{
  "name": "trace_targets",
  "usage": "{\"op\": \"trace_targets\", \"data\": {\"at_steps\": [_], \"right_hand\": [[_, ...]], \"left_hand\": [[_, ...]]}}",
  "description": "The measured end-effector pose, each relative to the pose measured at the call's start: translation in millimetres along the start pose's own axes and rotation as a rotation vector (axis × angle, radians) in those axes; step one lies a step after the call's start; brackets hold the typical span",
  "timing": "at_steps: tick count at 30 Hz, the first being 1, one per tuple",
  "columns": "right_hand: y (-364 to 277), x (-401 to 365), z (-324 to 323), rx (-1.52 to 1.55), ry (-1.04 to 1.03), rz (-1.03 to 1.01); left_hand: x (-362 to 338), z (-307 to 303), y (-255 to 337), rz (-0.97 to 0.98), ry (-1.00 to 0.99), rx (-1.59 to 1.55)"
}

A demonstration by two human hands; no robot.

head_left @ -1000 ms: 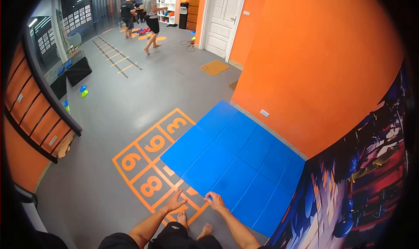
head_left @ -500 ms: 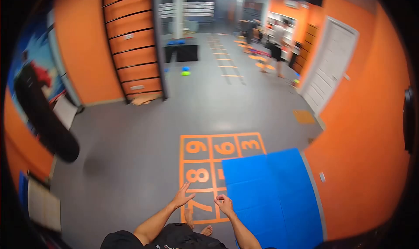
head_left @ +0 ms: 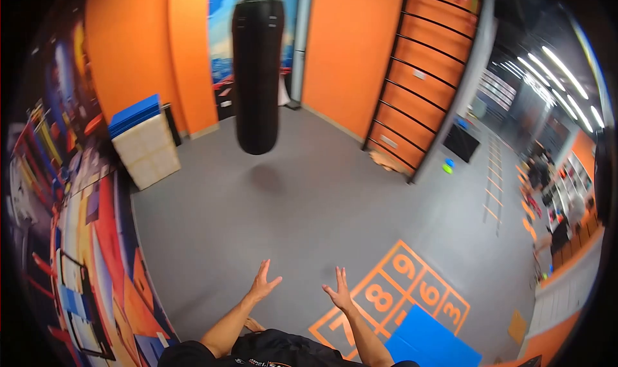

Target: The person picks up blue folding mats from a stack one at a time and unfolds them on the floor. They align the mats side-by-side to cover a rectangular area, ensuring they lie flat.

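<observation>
My left hand [head_left: 262,282] is raised in front of my body, fingers stretched out and thumb apart, holding nothing. Level with it on the other side, my right hand [head_left: 340,291] is also empty, its fingers extended and the thumb spread. Both are in the air above the grey floor [head_left: 225,219]. Closest to my right hand is the orange numbered grid [head_left: 378,296] marked on the floor. A blue mat [head_left: 432,342] covers part of that grid. Ahead, a black punching bag [head_left: 257,77] hangs over the floor, touching neither hand.
Black wall bars [head_left: 421,77] stand against the orange wall. To the left are a pale block with blue pads [head_left: 145,141] and a colourful mural wall [head_left: 96,257]. A floor ladder [head_left: 494,177] lies far right, near people [head_left: 557,238] and shelves.
My view has swung left, bringing the punching bag to the front and the grid to the right. My right hand's fingers have opened from a curl; the left stays spread.
</observation>
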State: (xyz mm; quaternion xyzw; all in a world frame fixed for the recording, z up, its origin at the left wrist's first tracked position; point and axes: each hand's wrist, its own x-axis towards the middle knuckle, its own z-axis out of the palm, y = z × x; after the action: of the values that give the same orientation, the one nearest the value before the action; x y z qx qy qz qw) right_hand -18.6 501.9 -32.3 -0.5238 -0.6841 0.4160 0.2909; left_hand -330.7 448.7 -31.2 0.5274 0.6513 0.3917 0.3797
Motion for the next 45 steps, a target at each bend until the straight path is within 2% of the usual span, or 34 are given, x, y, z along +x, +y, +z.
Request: {"op": "trace_targets", "data": {"at_steps": [5, 8, 12, 22, 25, 30, 35, 38, 41, 45], "right_hand": [[-77, 85, 122, -0.022, -0.18, -0.102], [-131, 123, 185, -0.016, -0.285, -0.146], [-171, 164, 260, -0.027, -0.38, -0.232], [-269, 312, 395, 0.03, -0.517, -0.329], [-298, 365, 446, 0.063, -0.476, -0.457], [-369, 439, 517, 0.105, -0.552, -0.555], [-430, 498, 567, -0.054, -0.637, -0.74], [-445, 528, 602, 0.148, -0.705, -0.642], [-441, 564, 648, 0.146, -0.704, -0.577], [-463, 611, 699, 0.099, -0.72, -0.598]], "left_hand": [[6, -131, -57, -0.082, 0.214, -0.034], [11, -199, -73, -0.098, 0.324, -0.079], [12, -272, -89, -0.138, 0.423, -0.065], [78, -401, -111, -0.154, 0.627, 0.011], [123, -439, -133, -0.241, 0.746, -0.236], [196, -499, -139, -0.289, 0.918, -0.226], [249, -543, -168, -0.298, 1.103, -0.267], [266, -576, -174, -0.305, 1.145, -0.268], [282, -610, -200, -0.285, 1.187, -0.247], [309, -666, -235, -0.264, 1.227, -0.299]]}}
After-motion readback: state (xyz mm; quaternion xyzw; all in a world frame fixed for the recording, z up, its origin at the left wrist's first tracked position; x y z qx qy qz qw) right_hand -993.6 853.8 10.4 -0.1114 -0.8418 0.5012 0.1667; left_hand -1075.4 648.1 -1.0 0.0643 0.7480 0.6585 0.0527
